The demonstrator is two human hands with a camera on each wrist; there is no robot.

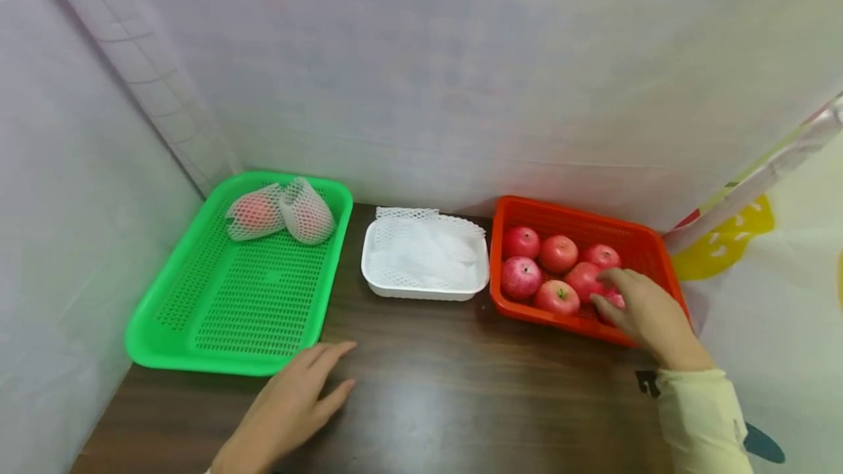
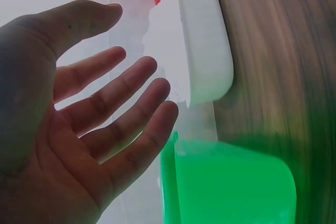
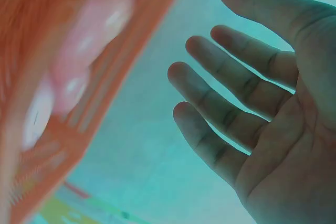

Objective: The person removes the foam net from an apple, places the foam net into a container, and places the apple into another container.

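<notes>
My right hand (image 1: 648, 313) hovers over the right part of a red plastic basket (image 1: 546, 318) that holds several red apples (image 1: 557, 253). Its fingertips overlap the apple (image 1: 584, 281) nearest them in the head view. In the right wrist view, the fingers (image 3: 210, 98) are spread, with nothing against the palm. My left hand (image 1: 290, 401) is beside the near right corner of a green basket (image 1: 197, 363), fingers loosely extended and holding nothing. Two fruits in white foam nets lie at that basket's far end: a reddish one (image 1: 255, 212) and a paler-looking one (image 1: 307, 214).
Between the baskets stands a white tray (image 1: 421, 294) piled with white foam nets (image 1: 428, 251), some hanging over its back rim. All three containers are on a dark wooden table (image 1: 461, 386). Pale sheeting (image 1: 428, 79) rises behind and at both sides.
</notes>
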